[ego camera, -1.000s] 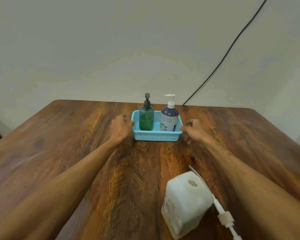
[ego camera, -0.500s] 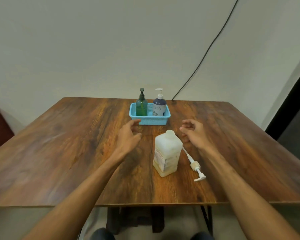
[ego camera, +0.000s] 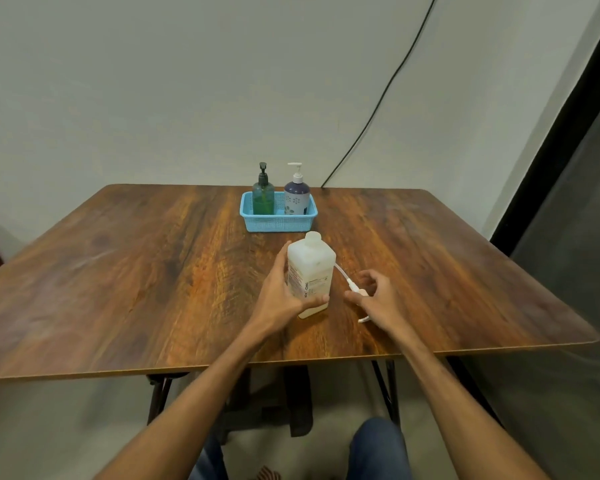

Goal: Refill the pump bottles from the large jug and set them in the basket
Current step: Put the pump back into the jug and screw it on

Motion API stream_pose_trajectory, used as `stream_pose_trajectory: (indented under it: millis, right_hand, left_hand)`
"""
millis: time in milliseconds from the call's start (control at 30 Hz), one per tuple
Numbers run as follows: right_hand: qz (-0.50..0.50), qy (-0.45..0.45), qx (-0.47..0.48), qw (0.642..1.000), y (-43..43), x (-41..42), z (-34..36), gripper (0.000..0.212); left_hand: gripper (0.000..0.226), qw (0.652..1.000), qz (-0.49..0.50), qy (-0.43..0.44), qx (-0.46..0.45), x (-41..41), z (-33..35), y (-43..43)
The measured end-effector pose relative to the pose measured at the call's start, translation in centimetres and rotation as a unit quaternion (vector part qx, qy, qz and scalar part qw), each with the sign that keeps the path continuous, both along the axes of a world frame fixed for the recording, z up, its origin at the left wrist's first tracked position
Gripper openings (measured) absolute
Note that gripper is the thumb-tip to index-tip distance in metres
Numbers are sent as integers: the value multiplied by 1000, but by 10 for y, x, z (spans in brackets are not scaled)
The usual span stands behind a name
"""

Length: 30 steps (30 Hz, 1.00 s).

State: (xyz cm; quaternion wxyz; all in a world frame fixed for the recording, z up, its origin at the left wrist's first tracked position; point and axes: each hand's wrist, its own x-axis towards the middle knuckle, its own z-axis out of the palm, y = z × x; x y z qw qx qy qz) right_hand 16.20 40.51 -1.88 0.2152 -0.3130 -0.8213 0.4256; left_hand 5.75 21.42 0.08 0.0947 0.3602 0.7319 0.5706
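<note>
The white translucent jug [ego camera: 310,268] stands uncapped on the wooden table [ego camera: 136,271], in front of the blue basket [ego camera: 279,224]. My left hand [ego camera: 280,299] wraps its left side, thumb across the lower front. The jug's white pump [ego camera: 344,275] lies flat on the table to the jug's right. My right hand [ego camera: 378,299] is over its collar with thumb and fingers apart on either side. A green pump bottle [ego camera: 263,198] and a purple-and-white pump bottle [ego camera: 296,199] stand upright side by side in the basket.
The table's near edge lies just below my hands. A black cable [ego camera: 378,105] runs down the wall to the table's back edge. A dark panel [ego camera: 568,174] stands to the right. My knees show under the table.
Both hands drew back from the basket to the jug. The left hand closed on the jug's side and the right came down over the pump. The view pulled back from the table.
</note>
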Motion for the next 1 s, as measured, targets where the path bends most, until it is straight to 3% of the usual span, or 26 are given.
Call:
stream_pose_trajectory:
  millis: [100, 167, 300, 467, 633, 1000]
  right_hand:
    - [-27, -37, 88, 995, -3, 1, -16, 59]
    - [-48, -28, 113, 992, -5, 1, -19, 51]
    - [-74, 24, 109, 991, -7, 2, -8, 33]
    - [-106, 112, 98, 983, -9, 11, 22, 27]
    - [-74, 202, 84, 973, -7, 14, 72, 19]
    - [28, 180, 192, 964, -26, 30, 188, 17]
  left_hand:
    - [119, 999, 31, 9, 34, 6, -5, 7]
    - [112, 998, 55, 9, 44, 5, -10, 11]
    - [86, 996, 71, 7, 54, 5, -18, 13]
    - [84, 995, 72, -14, 73, 5, -29, 16]
    - [85, 995, 65, -17, 78, 0, -34, 19]
    - [81, 994, 58, -11, 88, -3, -37, 18]
